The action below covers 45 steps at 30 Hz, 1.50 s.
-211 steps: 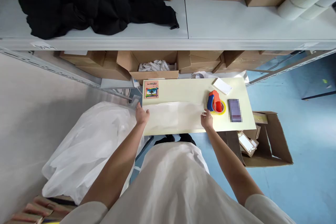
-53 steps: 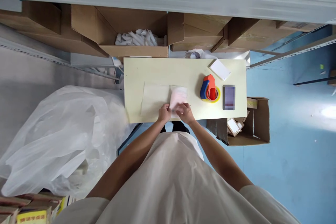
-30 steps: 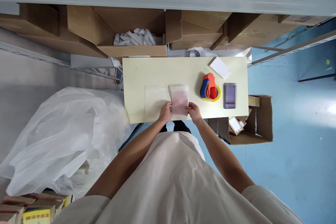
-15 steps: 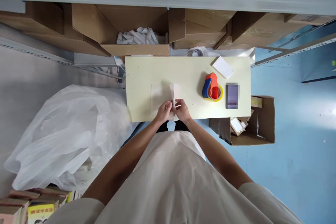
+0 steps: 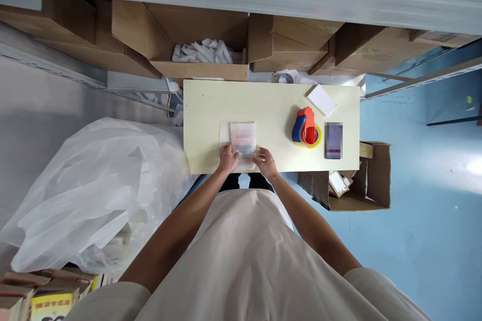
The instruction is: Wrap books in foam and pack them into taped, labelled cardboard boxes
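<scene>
A flat pinkish packet that looks like a small book (image 5: pixel 243 136) lies near the front edge of the table, covered by a translucent wrapping sheet (image 5: pixel 224 132). Part of the sheet spreads out flat to its left. My left hand (image 5: pixel 228 159) is at the packet's lower left edge, thumb on top and fingers curled over the sheet. At the lower right edge, my right hand (image 5: pixel 266 162) has bent fingers and thumb on the wrapping. Print shows only faintly through the cover.
On the table (image 5: pixel 205 105) to the right are a red and blue tape dispenser (image 5: pixel 309 128), a blurred dark rectangular item (image 5: pixel 333 140) and a white pad (image 5: pixel 322 100). Cartons (image 5: pixel 199 71) line the shelf behind. An open box (image 5: pixel 378 175) stands right; plastic sheeting (image 5: pixel 94 185) and books (image 5: pixel 50 306) lie left.
The packet, held on edge between both hands before, now lies flat on the table. My hands have moved apart to its two sides. The view has shifted slightly.
</scene>
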Tool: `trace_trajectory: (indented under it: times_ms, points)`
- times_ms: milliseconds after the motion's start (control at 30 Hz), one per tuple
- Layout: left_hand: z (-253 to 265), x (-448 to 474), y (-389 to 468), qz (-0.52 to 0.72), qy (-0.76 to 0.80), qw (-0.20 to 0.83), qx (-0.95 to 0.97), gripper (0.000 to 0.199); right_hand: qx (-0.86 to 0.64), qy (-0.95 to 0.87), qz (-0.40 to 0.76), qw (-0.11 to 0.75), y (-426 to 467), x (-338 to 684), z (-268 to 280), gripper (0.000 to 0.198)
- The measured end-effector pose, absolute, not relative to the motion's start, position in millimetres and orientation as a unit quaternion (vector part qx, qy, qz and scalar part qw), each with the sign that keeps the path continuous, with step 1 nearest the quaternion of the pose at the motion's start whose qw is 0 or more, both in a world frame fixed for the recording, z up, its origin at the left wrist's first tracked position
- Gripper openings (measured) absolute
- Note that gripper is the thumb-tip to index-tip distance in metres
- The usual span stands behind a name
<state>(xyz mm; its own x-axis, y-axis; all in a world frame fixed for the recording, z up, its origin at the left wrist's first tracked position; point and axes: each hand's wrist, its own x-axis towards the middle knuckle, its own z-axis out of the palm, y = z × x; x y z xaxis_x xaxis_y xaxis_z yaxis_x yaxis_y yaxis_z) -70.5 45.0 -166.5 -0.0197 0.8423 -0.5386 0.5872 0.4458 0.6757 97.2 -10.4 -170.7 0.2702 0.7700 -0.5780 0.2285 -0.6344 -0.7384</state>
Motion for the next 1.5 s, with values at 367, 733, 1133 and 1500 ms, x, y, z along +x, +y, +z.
trace_trajectory:
  times_ms: [367,733,1133,1500]
  points:
    - [-161,-66,24,0.153,0.648,0.512,0.543,0.057,-0.703,-0.24,0.577,0.34,9,91,-157,0.047]
    - [-147,-44,26,0.245,0.596,0.629,0.436,0.033,-0.654,-0.334,0.594,0.329,15,86,-121,0.046]
    - [-160,-83,34,0.169,0.738,0.518,0.399,0.034,-0.764,-0.348,0.494,0.227,-10,71,-160,0.051]
    - [-165,-92,-1,0.1,0.773,0.49,0.391,0.054,-0.733,-0.274,0.606,0.145,-2,64,-151,0.06]
